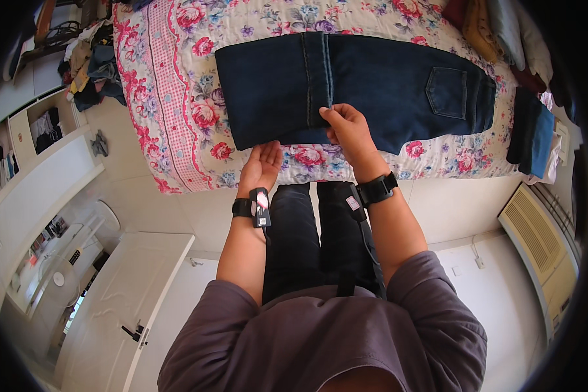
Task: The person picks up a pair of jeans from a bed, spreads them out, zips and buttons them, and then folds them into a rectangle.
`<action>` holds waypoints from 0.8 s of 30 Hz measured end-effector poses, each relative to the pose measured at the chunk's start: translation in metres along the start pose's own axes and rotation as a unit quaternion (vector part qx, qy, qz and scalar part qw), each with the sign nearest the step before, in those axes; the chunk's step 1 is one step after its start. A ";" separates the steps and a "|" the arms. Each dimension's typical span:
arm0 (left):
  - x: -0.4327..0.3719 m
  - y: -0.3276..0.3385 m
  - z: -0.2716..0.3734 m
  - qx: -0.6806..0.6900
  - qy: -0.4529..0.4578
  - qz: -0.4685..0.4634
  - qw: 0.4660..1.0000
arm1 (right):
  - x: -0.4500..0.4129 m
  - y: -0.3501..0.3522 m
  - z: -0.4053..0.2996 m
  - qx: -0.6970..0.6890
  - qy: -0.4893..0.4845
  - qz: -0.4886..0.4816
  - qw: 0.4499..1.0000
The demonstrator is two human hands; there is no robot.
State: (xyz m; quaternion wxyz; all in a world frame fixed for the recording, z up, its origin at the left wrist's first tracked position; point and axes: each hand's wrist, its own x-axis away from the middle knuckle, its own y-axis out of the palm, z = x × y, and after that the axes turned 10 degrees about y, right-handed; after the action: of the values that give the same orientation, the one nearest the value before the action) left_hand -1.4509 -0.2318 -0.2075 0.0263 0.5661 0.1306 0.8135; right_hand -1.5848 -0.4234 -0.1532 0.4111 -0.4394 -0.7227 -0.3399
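A pair of dark blue jeans (372, 88) lies lengthwise on a bed with a floral cover (201, 122); the waistband and a back pocket are at the right. The leg end is folded back over the legs, so its hem lies across the middle. My right hand (345, 130) pinches the near end of that hem between thumb and fingers. Palm up, my left hand (263, 164) is at the near edge of the folded part, its fingertips partly hidden under the denim. Both wrists wear black straps with small devices.
Folded clothes (490, 34) are stacked at the bed's far right, and folded jeans (536, 132) lie at its right edge. A clothes heap (95, 68) is left of the bed. An air conditioner (539, 245) stands at right; a white door (127, 294) is at lower left.
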 end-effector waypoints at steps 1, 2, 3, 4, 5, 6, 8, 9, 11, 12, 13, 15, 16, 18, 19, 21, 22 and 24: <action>-0.007 0.000 0.000 0.002 0.001 0.001 1.000 | -0.001 0.000 0.003 0.000 -0.002 -0.003 1.000; -0.016 0.001 0.001 0.026 0.029 0.019 0.999 | -0.003 -0.001 0.006 0.000 -0.005 -0.005 1.000; -0.025 -0.001 0.001 0.052 0.057 0.039 0.996 | -0.007 -0.003 0.011 0.002 -0.004 -0.006 1.000; -0.032 -0.005 0.003 0.081 0.063 0.037 0.994 | -0.013 -0.008 0.018 0.029 -0.014 -0.004 0.999; -0.036 -0.011 0.002 0.083 0.065 0.038 0.994 | -0.018 -0.011 0.026 0.057 -0.025 -0.002 0.998; -0.036 -0.008 -0.003 0.107 0.091 0.038 0.989 | -0.025 -0.018 0.035 0.058 -0.024 0.001 0.998; -0.035 -0.007 -0.005 0.150 0.130 0.036 0.980 | -0.037 -0.024 0.053 0.180 -0.080 0.046 0.979; -0.032 -0.009 -0.007 0.150 0.128 0.037 0.980 | -0.046 -0.029 0.065 0.180 -0.078 0.047 0.979; -0.027 -0.012 -0.008 0.130 0.160 0.040 0.978 | -0.062 -0.039 0.079 0.208 -0.066 0.067 0.974; -0.023 -0.013 -0.003 0.121 0.153 0.043 0.980 | -0.063 -0.037 0.081 0.207 -0.065 0.066 0.974; -0.022 -0.011 -0.002 0.120 0.154 0.044 0.980 | -0.063 -0.036 0.083 0.230 -0.082 0.080 0.966; -0.021 -0.011 0.002 0.116 0.163 0.048 0.979 | -0.061 -0.030 0.082 0.253 -0.098 0.091 0.958; -0.021 -0.015 0.002 0.116 0.166 0.049 0.978 | -0.057 -0.027 0.079 0.262 -0.098 0.096 0.955; -0.017 -0.019 0.001 0.114 0.148 -0.043 0.982 | -0.055 -0.026 0.077 0.269 -0.097 0.103 0.953; -0.015 -0.015 0.000 0.113 0.146 -0.043 0.982 | -0.056 -0.030 0.078 0.274 -0.104 0.108 0.950; -0.011 -0.005 -0.004 0.119 0.133 -0.049 0.983 | -0.059 -0.038 0.081 0.279 -0.110 0.117 0.947; -0.018 -0.013 -0.003 0.120 0.135 -0.048 0.982 | -0.061 -0.037 0.082 0.273 -0.107 0.108 0.950; -0.046 -0.042 0.004 0.195 0.158 -0.104 0.962 | -0.061 -0.031 0.082 0.270 -0.107 0.094 0.952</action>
State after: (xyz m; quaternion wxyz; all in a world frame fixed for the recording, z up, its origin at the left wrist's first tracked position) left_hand -1.4353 -0.1991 -0.2580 -0.0216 0.4074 0.3476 0.8443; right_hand -1.6209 -0.3872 -0.2476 0.4650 -0.4113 -0.7827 -0.0433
